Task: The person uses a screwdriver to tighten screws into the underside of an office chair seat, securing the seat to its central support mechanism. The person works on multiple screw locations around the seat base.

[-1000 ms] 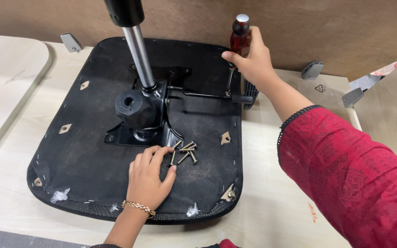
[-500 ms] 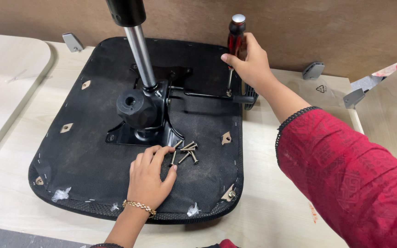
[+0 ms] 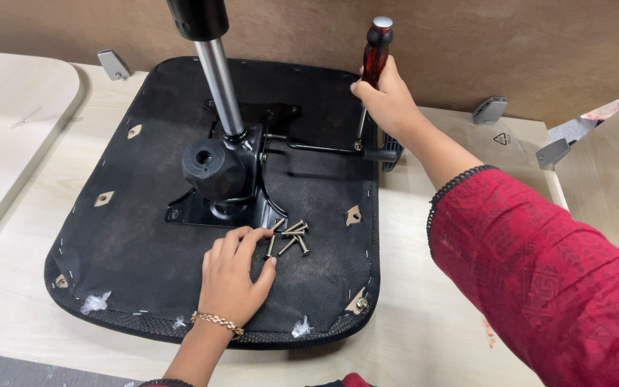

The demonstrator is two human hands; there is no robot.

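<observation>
The right hand (image 3: 390, 104) has its fingers wrapped tight around a screwdriver (image 3: 374, 64), held upright with its tip down at the far right edge of the seat base (image 3: 137, 287); the arm in a red sleeve reaches across. The left hand (image 3: 232, 276) lies palm down on the black fabric, fingers loosely spread and holding nothing, fingertips touching a small pile of screws (image 3: 289, 239) just beside the metal bracket (image 3: 220, 179). The seat base rests underside up on the pale surface (image 3: 424, 337).

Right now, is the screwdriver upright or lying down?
Upright: the screwdriver stands tip-down on the seat base, gripped by the right hand.
</observation>
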